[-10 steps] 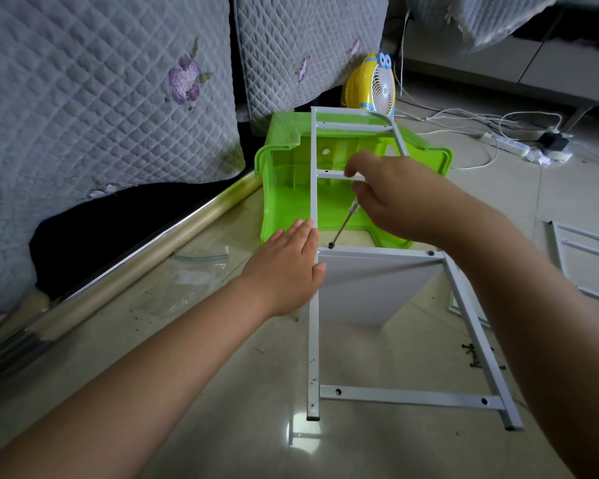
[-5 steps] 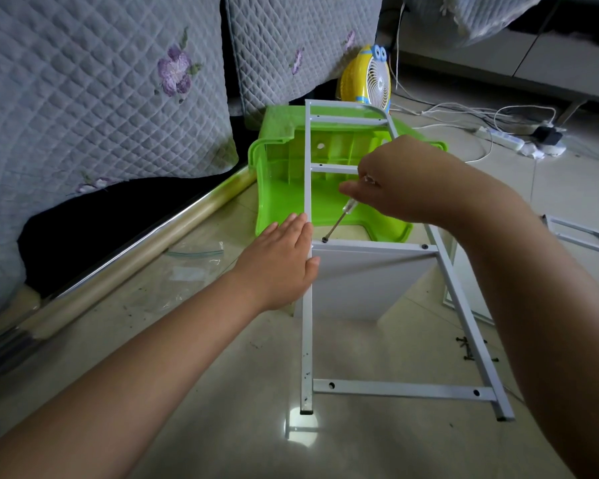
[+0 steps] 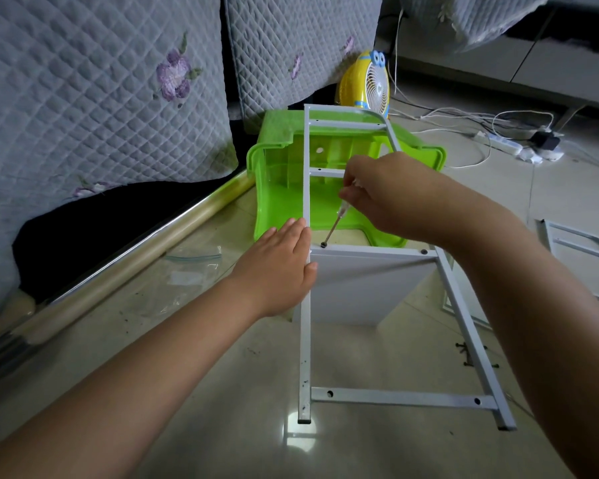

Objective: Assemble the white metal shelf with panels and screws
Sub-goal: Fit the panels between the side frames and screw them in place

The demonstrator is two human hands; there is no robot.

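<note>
Head view: right hand [image 3: 391, 195] pinches the screwdriver [image 3: 334, 225], its shaft slanting toward seven o'clock onto the screw [image 3: 323, 244] at the panel [image 3: 360, 285] corner. Left hand [image 3: 277, 267], released flat, steadies the frame [image 3: 305, 340] just at nine o'clock of that screw.

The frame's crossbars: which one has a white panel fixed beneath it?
The third crossbar from the far end, where the screwdriver tip meets a screw; the white panel hangs below it. The other three bars carry nothing.

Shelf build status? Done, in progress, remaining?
Done: one white panel sits under the side frame. In hand: right hand drives the screwdriver into its left screw; left hand steadies the frame. Left: the other crossbars' open holes, second frame on the floor.
</note>
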